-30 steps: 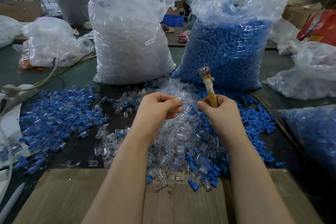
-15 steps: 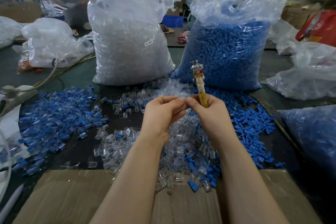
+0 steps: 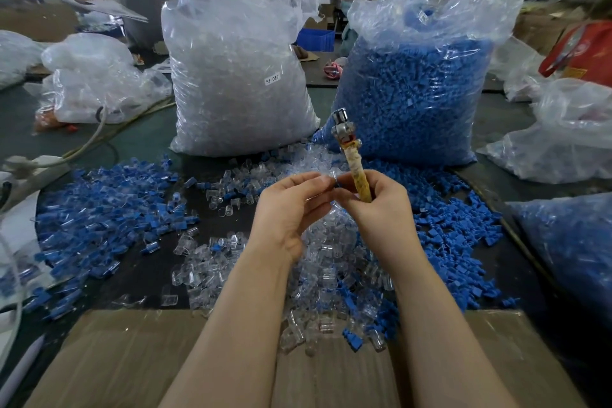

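Head view: left hand (image 3: 287, 210) and right hand (image 3: 376, 209) meet above loose pile (image 3: 331, 262) on tabletop (image 3: 142, 139); fingers of both pinch small clear part (image 3: 332, 180), apparently for fitting; right hand also grips taped tool (image 3: 355, 169) upright, metal head out of way.

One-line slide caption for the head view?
The left hand and right hand, gripping a wrapped tool, pinch a small part together above loose clear and blue plastic pieces.
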Demonstrator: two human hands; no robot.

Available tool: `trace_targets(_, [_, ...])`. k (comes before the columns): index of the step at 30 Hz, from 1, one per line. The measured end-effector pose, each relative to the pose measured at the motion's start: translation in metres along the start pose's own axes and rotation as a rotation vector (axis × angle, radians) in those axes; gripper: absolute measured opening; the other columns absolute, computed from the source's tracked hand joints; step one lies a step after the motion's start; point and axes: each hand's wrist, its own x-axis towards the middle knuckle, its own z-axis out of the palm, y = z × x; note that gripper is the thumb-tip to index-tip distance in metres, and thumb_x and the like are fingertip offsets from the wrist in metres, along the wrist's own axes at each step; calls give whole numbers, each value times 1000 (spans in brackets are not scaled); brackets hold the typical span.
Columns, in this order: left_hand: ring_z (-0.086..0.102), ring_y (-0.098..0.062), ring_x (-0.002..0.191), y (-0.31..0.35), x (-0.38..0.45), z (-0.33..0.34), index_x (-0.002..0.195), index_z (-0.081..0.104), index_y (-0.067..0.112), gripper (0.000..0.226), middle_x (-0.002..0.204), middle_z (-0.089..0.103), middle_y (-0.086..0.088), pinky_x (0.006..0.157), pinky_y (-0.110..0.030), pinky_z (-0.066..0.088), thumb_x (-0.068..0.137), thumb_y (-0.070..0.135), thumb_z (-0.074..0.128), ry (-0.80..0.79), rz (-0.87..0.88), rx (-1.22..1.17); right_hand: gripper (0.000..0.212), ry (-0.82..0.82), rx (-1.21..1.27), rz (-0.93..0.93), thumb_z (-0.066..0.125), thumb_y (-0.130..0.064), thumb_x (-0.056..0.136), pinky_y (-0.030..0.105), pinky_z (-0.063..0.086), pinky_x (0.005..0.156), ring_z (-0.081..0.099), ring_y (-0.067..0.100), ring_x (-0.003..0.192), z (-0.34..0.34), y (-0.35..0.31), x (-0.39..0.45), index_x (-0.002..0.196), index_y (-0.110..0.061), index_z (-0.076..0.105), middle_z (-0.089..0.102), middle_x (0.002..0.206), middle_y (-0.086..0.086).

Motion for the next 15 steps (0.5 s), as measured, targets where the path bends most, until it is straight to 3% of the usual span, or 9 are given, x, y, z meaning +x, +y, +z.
trace_targets(6, [74,-16,72,1,-1,2,93,67,6,11,82,77,-10,63,-21,59,83,2,72,28,78,13,9,122,5,-56,72,-18,88,17,50,64,60,-1,66,-1,0,1,84,-24,69,68,71,-10])
trace_targets(15, [73,-17,74,-6,-3,10,85,71,7,5,81,76,-11,65,-22,59,83,3,74,69,207,219,13,184,-20,-132,72,-21,89,25,51,64,61,13,70,3,2,0,81,-28,64,67,75,-5])
